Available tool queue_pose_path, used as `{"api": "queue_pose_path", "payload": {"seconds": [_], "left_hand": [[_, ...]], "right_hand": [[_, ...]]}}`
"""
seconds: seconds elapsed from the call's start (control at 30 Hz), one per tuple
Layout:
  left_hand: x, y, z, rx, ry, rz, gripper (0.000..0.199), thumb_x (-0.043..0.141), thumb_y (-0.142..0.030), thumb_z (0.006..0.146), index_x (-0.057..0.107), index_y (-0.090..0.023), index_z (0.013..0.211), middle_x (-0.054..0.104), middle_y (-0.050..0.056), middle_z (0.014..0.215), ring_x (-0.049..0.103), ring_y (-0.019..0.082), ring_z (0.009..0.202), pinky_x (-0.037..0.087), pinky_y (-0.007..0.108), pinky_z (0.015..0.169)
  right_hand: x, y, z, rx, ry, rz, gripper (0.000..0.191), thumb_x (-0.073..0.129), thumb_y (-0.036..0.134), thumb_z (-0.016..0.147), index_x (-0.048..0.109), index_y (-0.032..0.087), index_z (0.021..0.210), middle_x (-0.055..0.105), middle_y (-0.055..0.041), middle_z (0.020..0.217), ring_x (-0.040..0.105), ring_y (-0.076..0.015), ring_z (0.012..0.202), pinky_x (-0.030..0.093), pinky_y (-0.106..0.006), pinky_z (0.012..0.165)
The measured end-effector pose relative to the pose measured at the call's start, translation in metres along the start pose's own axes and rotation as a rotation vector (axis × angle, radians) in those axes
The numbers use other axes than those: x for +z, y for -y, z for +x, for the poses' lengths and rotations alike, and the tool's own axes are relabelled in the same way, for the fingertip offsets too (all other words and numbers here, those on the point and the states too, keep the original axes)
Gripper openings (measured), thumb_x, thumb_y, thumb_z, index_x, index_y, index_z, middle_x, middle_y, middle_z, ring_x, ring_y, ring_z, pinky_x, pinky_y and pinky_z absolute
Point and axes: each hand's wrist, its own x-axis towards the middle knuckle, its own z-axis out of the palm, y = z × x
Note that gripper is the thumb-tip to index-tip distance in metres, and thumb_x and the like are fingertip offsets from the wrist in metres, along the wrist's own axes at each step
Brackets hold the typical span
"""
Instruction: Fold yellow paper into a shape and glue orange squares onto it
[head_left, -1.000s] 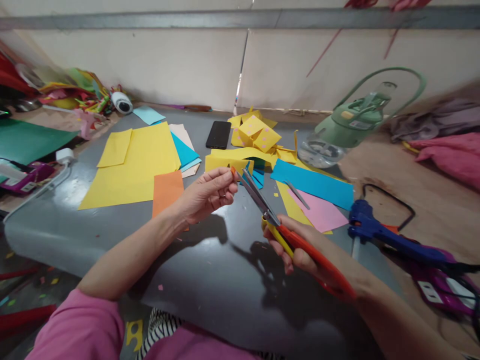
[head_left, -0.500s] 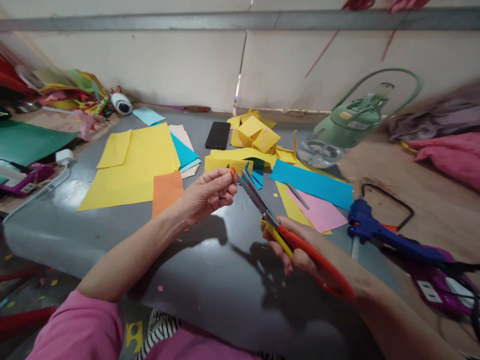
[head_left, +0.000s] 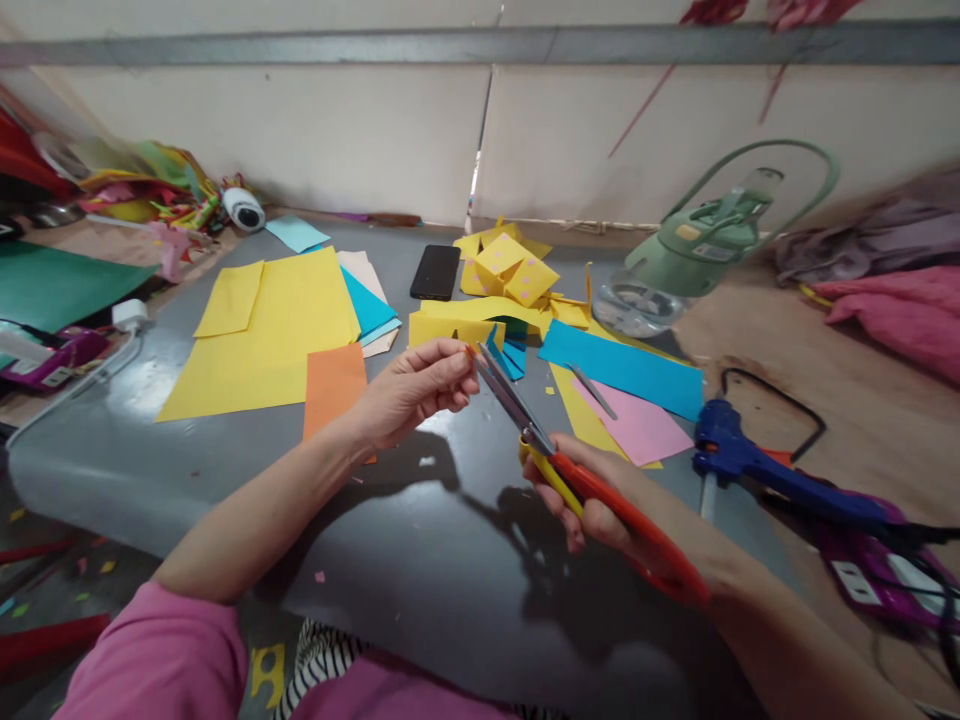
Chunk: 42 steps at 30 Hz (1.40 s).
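My left hand (head_left: pixel 424 385) pinches a tiny piece of orange paper (head_left: pixel 470 353) between thumb and fingertips, mostly hidden by them. In my right hand (head_left: pixel 592 490) is a pair of scissors (head_left: pixel 622 520) with red and yellow handles. The blades are slightly parted, and their tips are right beside the orange piece. Under my left wrist lies an orange sheet (head_left: pixel 334 385). Beyond the hands are cut yellow paper strips (head_left: pixel 480 315) and small folded blue paper (head_left: pixel 513 360).
Yellow sheets (head_left: pixel 262 370) lie at left. A black phone (head_left: pixel 436 272), folded yellow paper shapes (head_left: pixel 517 268) and a green-lidded bottle (head_left: pixel 690 240) stand behind. To the right are a blue strip (head_left: pixel 622 365), a pink sheet (head_left: pixel 652 425), tweezers (head_left: pixel 595 392) and a blue glue gun (head_left: pixel 750 455).
My left fingertips have shifted slightly right toward the blades, and less of the orange paper shows. A small pale scrap now appears on the table below my left hand.
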Motion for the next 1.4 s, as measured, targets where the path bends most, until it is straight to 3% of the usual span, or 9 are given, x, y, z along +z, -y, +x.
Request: {"api": "queue_pose_path", "payload": {"seconds": [0.2,0.43,0.83,0.93,1.1,1.4], "left_hand": [[0.001,-0.001,0.000,0.006,-0.009,-0.010,0.017,0.085,-0.029,0.077,0.075,-0.017,0.084,0.072,0.000,0.074,0.066,0.006,0.063,0.053,0.015,0.061],[0.002,-0.008,0.003,-0.067,0.000,-0.165,0.017,0.086,-0.027,0.076,0.073,-0.016,0.080,0.069,-0.003,0.068,0.062,0.002,0.056,0.049,0.010,0.056],[0.005,-0.012,0.001,-0.132,0.042,-0.240,0.025,0.090,-0.026,0.070,0.071,-0.012,0.075,0.065,-0.004,0.063,0.059,0.000,0.050,0.050,0.009,0.052],[0.005,-0.009,0.001,-0.109,0.024,-0.183,0.024,0.089,-0.029,0.072,0.072,-0.012,0.076,0.065,-0.004,0.061,0.058,0.000,0.049,0.048,0.008,0.052],[0.003,-0.002,-0.002,-0.040,-0.031,0.048,0.020,0.083,-0.033,0.079,0.072,-0.016,0.078,0.070,-0.001,0.070,0.061,0.003,0.056,0.049,0.012,0.056],[0.002,-0.003,-0.001,0.015,-0.091,0.171,0.020,0.086,-0.036,0.073,0.076,-0.019,0.079,0.073,-0.001,0.069,0.064,0.005,0.059,0.044,0.014,0.056]], "right_hand": [[-0.002,-0.002,0.002,0.021,-0.008,-0.049,0.057,0.062,0.075,0.078,0.052,0.022,0.095,0.054,0.0008,0.074,0.046,-0.0119,0.061,0.045,-0.024,0.052],[-0.001,0.000,0.002,-0.004,-0.007,-0.035,0.072,0.048,0.091,0.075,0.050,0.022,0.093,0.050,0.0016,0.075,0.047,-0.0110,0.059,0.048,-0.026,0.054],[-0.002,-0.006,0.002,-0.002,0.000,0.020,0.074,0.049,0.091,0.075,0.053,0.021,0.098,0.051,0.0007,0.077,0.048,-0.0101,0.059,0.051,-0.024,0.052],[-0.005,-0.010,0.004,-0.015,0.026,0.049,0.076,0.051,0.092,0.072,0.053,0.021,0.099,0.051,0.0006,0.077,0.049,-0.0103,0.059,0.052,-0.024,0.052],[-0.005,-0.016,0.004,-0.078,-0.057,0.086,0.072,0.052,0.090,0.074,0.054,0.022,0.097,0.050,0.0004,0.081,0.048,-0.0097,0.062,0.052,-0.021,0.051],[-0.006,-0.021,-0.001,-0.095,-0.064,0.083,0.067,0.051,0.087,0.078,0.054,0.022,0.098,0.051,-0.0011,0.084,0.048,-0.0106,0.064,0.051,-0.021,0.050]]}}
